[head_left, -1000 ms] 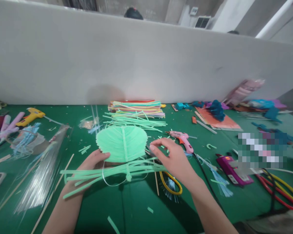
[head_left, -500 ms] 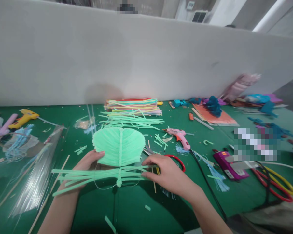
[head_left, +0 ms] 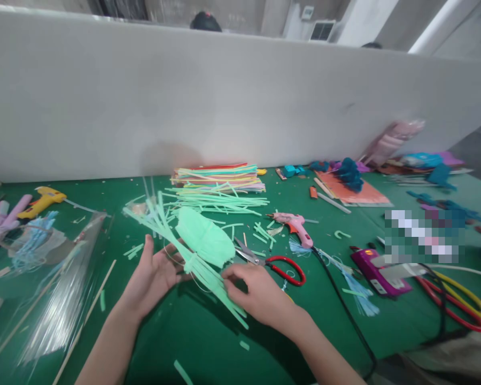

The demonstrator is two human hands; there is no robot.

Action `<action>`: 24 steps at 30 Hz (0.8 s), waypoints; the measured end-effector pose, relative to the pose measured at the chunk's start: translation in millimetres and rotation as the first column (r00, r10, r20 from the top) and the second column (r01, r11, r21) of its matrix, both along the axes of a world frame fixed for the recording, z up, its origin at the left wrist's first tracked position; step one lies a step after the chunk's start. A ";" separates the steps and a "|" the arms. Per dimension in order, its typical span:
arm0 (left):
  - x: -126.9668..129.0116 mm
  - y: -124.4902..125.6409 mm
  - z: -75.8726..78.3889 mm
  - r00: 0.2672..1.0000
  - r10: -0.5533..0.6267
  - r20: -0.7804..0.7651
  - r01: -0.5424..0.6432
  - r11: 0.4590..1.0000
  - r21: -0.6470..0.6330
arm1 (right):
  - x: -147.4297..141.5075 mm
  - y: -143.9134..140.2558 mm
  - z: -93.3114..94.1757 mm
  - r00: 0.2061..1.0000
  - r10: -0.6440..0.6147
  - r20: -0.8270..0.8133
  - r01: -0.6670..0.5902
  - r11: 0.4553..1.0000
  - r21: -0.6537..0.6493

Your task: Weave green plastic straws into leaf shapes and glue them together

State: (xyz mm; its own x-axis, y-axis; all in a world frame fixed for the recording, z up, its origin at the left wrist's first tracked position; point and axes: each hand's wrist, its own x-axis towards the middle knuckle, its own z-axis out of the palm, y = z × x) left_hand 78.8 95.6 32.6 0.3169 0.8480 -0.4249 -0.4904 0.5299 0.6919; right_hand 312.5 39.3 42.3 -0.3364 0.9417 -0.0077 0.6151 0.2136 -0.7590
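Green leaf [head_left: 204, 235], strips [head_left: 209, 279] in right grip [head_left: 258, 293], pink bundle [head_left: 393, 141] in plastic [head_left: 416, 127]

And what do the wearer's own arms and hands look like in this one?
Both the left hand and right hand are human and ungloved, with no ring visible. The left forearm and right forearm are bare as far as the picture shows: no sleeve, watch or bracelet. Nail details are too small to tell.

On the table [head_left: 160, 353], scissors [head_left: 258, 261] lie right of the leaf [head_left: 204, 237], a strip stack [head_left: 220, 175] behind it
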 end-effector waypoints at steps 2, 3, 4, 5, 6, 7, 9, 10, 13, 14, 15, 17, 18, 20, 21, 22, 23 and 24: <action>3.6 -2.6 1.1 0.991 -0.085 0.108 0.084 0.996 0.011 | -3.2 2.3 -3.7 0.999 -0.031 -0.043 0.029 0.998 -0.063; 5.0 -3.9 1.6 0.983 -0.106 0.153 0.104 0.994 0.024 | -4.8 3.5 -5.5 0.996 -0.047 -0.074 0.040 0.994 -0.097; 6.0 -5.1 2.0 0.976 -0.112 0.186 0.107 0.994 0.037 | -6.6 4.7 -7.2 0.992 -0.060 -0.109 0.046 0.991 -0.124; 6.6 -6.1 2.0 0.974 -0.105 0.201 0.097 0.994 0.048 | -8.4 5.8 -8.7 0.987 -0.071 -0.144 0.050 0.989 -0.142; 6.8 -6.8 1.7 0.973 -0.098 0.209 0.088 0.994 0.060 | -10.2 6.7 -10.1 0.981 -0.078 -0.175 0.052 0.987 -0.150; 6.8 -7.0 1.0 0.973 -0.095 0.209 0.082 0.994 0.072 | -12.0 7.5 -11.4 0.976 -0.082 -0.202 0.051 0.987 -0.154; 6.1 -6.1 -1.2 0.975 -0.108 0.192 0.090 0.991 0.103 | -15.2 8.3 -14.0 0.967 -0.094 -0.237 0.059 0.987 -0.152; 5.5 -5.1 -2.7 0.976 -0.121 0.180 0.100 0.988 0.119 | -16.4 8.3 -15.5 0.964 -0.101 -0.246 0.065 0.986 -0.151; 2.3 -0.9 -7.1 0.977 -0.142 0.157 0.120 0.983 0.141 | -17.9 7.6 -20.5 0.959 -0.119 -0.257 0.079 0.984 -0.163; 0.8 0.3 -8.5 0.978 -0.143 0.153 0.121 0.983 0.141 | -17.7 7.4 -22.1 0.959 -0.122 -0.257 0.081 0.983 -0.165; -0.8 1.2 -9.6 0.978 -0.143 0.149 0.122 0.982 0.141 | -17.2 7.3 -23.5 0.960 -0.122 -0.253 0.081 0.983 -0.163; -3.7 2.0 -11.1 0.980 -0.147 0.134 0.128 0.982 0.140 | -15.5 7.6 -25.4 0.962 -0.129 -0.242 0.097 0.985 -0.141; -4.6 1.8 -11.3 0.982 -0.149 0.120 0.132 0.981 0.140 | -14.4 8.0 -25.8 0.960 -0.143 -0.241 0.113 0.985 -0.132; -5.1 0.5 -10.5 0.987 -0.141 0.084 0.127 0.981 0.149 | -11.9 8.7 -25.9 0.950 -0.180 -0.255 0.149 0.979 -0.136; -4.6 -0.5 -9.8 0.989 -0.132 0.063 0.121 0.980 0.159 | -10.6 8.9 -25.6 0.942 -0.197 -0.271 0.162 0.976 -0.148; -3.8 -1.4 -8.9 0.991 -0.123 0.044 0.114 0.979 0.170 | -9.4 9.0 -25.3 0.935 -0.207 -0.287 0.166 0.973 -0.163; -3.0 -2.2 -8.1 0.993 -0.117 0.028 0.110 0.978 0.178 | -8.1 8.8 -25.1 0.930 -0.210 -0.301 0.163 0.971 -0.173; -2.2 -2.8 -7.5 0.993 -0.113 0.015 0.109 0.977 0.184 | -6.9 8.5 -24.8 0.928 -0.208 -0.310 0.159 0.972 -0.174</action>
State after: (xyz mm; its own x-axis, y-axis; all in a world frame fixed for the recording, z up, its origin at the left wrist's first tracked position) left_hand 76.5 92.8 25.1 0.4221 0.8693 -0.2571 -0.4541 0.4482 0.7701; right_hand 305.6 47.8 17.5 -0.1646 0.9841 -0.0671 0.3481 -0.0057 -0.9374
